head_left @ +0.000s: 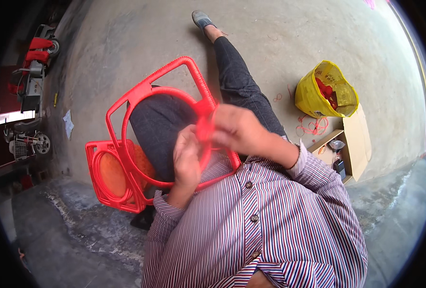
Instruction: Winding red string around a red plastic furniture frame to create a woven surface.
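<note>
A red plastic frame [147, 88], square with a round ring inside, leans across my lap over a dark trouser leg. My left hand [186, 156] is closed at the frame's right side, its fingertips bent against the red edge. Just to the right, my right hand [237, 126] is closed too, its fingers pinched towards the same edge. Between the fingertips is a red patch [205, 128], blurred by motion; what the right fingers hold there cannot be made out. Beside my left leg stand several more red frames [92, 165], with a round orange piece [113, 175] showing inside.
A yellow bag [311, 96] with red material inside stands at the right. Near it are tangled red cord [313, 127] and an open cardboard box [361, 139] with small items. My outstretched leg [237, 69] crosses the concrete floor. Scooters [33, 72] stand at the far left.
</note>
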The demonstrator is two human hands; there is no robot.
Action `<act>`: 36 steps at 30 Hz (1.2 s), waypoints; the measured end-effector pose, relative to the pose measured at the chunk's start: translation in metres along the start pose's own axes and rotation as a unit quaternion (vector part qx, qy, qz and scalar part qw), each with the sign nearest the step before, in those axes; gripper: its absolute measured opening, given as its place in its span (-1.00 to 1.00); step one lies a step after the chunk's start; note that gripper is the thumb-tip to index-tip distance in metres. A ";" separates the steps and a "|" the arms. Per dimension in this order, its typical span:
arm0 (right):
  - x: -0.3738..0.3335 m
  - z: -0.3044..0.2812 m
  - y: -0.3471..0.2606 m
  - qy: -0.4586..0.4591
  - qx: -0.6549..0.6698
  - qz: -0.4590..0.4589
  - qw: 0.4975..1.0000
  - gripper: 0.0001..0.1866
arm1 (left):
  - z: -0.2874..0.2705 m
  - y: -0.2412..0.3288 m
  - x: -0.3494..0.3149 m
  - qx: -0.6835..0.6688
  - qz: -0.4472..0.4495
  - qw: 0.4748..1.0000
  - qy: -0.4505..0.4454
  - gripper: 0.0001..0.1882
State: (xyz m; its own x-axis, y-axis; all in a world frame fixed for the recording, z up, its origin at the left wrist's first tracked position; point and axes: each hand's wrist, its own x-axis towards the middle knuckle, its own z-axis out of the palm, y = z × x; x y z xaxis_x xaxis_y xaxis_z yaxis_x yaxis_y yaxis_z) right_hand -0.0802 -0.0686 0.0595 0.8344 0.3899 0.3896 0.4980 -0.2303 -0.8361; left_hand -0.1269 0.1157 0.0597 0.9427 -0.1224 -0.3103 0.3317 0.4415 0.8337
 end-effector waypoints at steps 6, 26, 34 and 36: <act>0.001 -0.115 -0.003 -0.242 -0.092 0.268 0.928 -0.80 | -0.023 -0.012 0.006 -0.003 0.003 1.000 0.011 -0.82; -0.104 -0.148 0.088 0.380 0.312 0.406 0.771 -0.83 | -0.007 -0.013 0.013 0.088 -0.077 0.993 -0.017 -0.75; -0.033 -0.045 0.032 -0.221 0.226 0.404 0.858 -0.75 | 0.005 -0.014 0.018 0.205 -0.105 0.973 -0.020 -0.83; -0.030 -0.045 0.040 -0.151 0.243 0.402 0.870 -0.76 | 0.007 -0.011 0.018 0.184 -0.129 0.974 -0.015 -0.91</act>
State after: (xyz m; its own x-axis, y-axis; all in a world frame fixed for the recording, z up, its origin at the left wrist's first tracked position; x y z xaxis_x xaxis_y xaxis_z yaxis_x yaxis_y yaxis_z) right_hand -0.0744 -0.1296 0.0321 0.7309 0.5095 -0.4542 -0.4372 -0.1616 -0.8847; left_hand -0.1127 0.1023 0.0484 0.8253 -0.2155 -0.5220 0.5422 0.0442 0.8391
